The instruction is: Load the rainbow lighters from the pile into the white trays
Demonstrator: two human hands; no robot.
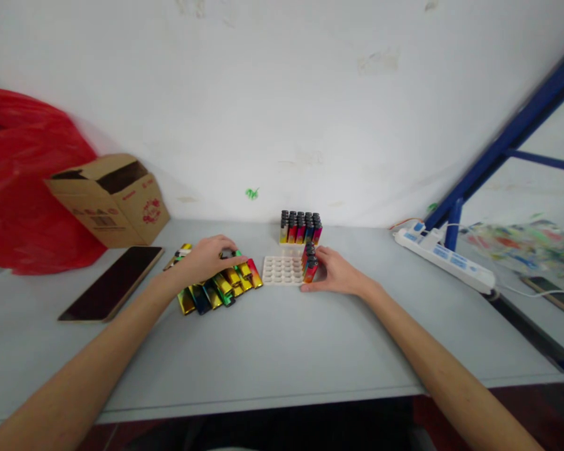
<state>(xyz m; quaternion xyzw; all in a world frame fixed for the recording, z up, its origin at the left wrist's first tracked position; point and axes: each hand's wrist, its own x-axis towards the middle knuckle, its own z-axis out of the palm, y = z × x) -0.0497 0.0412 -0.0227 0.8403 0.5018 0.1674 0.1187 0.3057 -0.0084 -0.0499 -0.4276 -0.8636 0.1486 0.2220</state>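
My left hand (215,258) is over a pile of lighters (223,285) lying left of centre, its fingers curled down on them; whether it grips one is hidden. A white tray (282,270) with round hollows lies flat beside the pile. Along its right edge stands a row of upright red and orange lighters (309,268). My right hand (326,270) rests at that row, thumb in front and fingers behind, closed round its right side. Behind, a second tray holds several rows of upright black-topped lighters (301,228).
A dark tablet-like device (113,283) lies at the left, before an open cardboard box (115,200) and a red plastic bag (28,181). On the right are a white power strip (444,260), a blue metal frame (493,147) and a phone (554,297).
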